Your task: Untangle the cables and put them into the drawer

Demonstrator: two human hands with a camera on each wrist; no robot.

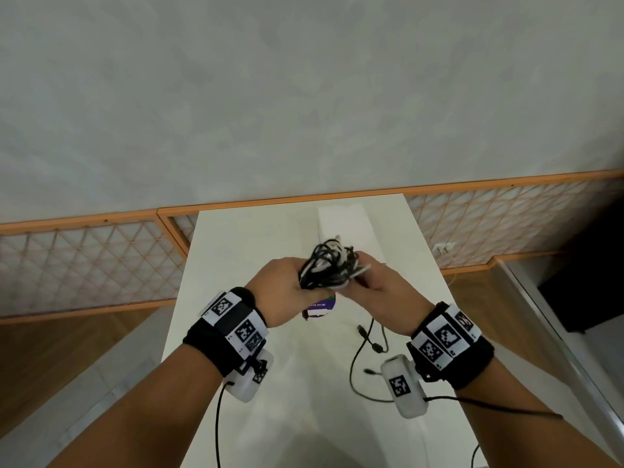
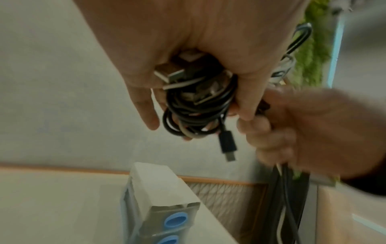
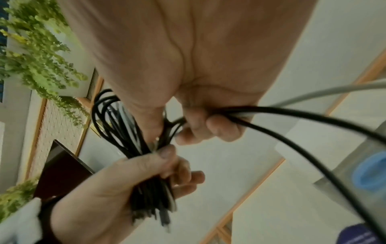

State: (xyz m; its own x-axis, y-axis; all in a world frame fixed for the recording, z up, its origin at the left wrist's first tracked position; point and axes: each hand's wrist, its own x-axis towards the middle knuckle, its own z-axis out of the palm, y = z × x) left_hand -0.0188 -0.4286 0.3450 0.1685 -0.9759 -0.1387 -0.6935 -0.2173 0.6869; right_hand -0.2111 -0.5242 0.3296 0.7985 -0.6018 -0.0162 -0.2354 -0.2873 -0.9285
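Note:
A tangle of black and white cables (image 1: pixel 329 268) is held up above the white table (image 1: pixel 270 417) between both hands. My left hand (image 1: pixel 287 288) is curled round the bundle (image 2: pixel 198 105); USB plugs stick out of the fist and a small black plug (image 2: pixel 227 145) hangs below it. My right hand (image 1: pixel 381 285) pinches black and grey strands (image 3: pixel 271 112) leading off the tangle, right beside the left hand (image 3: pixel 135 181). A small drawer unit (image 2: pixel 163 206) with blue handles stands on the table beyond the hands, drawers shut.
A loose black cable (image 1: pixel 368 349) lies on the table under my right wrist. A purple-and-white object (image 1: pixel 320 307) lies below the hands. Wooden lattice panels (image 1: pixel 84 258) and a grey wall stand behind the table; a dark box (image 1: pixel 587 288) sits on the floor at the right.

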